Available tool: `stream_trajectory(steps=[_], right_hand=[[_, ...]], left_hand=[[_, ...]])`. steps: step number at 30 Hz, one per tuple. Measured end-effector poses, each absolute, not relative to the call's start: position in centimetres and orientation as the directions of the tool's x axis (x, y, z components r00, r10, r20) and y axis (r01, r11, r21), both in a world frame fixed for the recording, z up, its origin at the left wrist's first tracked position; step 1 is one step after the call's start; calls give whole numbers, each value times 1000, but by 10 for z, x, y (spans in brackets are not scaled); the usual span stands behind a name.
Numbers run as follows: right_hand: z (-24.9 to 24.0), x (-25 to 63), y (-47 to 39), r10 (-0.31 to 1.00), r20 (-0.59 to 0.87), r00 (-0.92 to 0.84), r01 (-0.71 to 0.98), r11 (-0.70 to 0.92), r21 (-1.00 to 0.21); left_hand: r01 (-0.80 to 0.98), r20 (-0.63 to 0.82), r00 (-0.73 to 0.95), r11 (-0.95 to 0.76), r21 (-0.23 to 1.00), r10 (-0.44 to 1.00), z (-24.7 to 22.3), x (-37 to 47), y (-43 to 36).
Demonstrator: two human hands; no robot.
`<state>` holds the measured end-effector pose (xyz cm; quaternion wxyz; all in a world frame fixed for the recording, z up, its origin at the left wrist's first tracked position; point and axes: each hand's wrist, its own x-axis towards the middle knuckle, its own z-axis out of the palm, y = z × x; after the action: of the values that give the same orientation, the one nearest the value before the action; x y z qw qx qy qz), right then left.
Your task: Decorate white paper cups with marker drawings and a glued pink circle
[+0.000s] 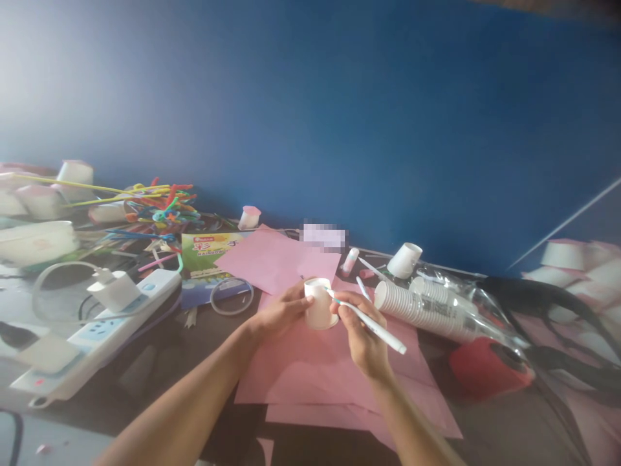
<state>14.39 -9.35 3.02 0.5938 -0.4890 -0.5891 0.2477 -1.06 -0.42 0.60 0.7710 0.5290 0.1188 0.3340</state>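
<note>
A white paper cup (318, 307) stands over pink paper sheets (301, 369) in the middle of the table. My left hand (287, 307) is closed around the cup's left side, its fingertips on the wall near the top. In my right hand (363, 330) is a white marker pen (383, 334) with a teal tip end. The pen slants up to the left, and its tip is at the cup's upper right side; whether it touches cannot be made out. No drawn mark shows clearly on the cup.
Left are a white power strip (114, 327) with plugs, colourful pipe cleaners (165, 202) and a coloured paper pack (206, 265). Stacked paper cups (427, 309) in plastic and a red object (488, 367) lie right. A single cup (404, 260) stands near the blue wall (339, 116).
</note>
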Motion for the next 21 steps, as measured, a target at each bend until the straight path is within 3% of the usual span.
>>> stream_trajectory(steps=[9, 15, 21], right_hand=[[23, 144, -91, 812, 559, 167, 362, 477, -801], [23, 142, -92, 771, 619, 153, 456, 500, -736], [23, 139, -91, 777, 599, 196, 417, 487, -768]], left_hand=[[-198, 116, 698, 35, 979, 706, 7, -11, -4], [-154, 107, 710, 5, 988, 696, 10, -12, -4], [-129, 91, 719, 4, 992, 689, 15, -13, -6]])
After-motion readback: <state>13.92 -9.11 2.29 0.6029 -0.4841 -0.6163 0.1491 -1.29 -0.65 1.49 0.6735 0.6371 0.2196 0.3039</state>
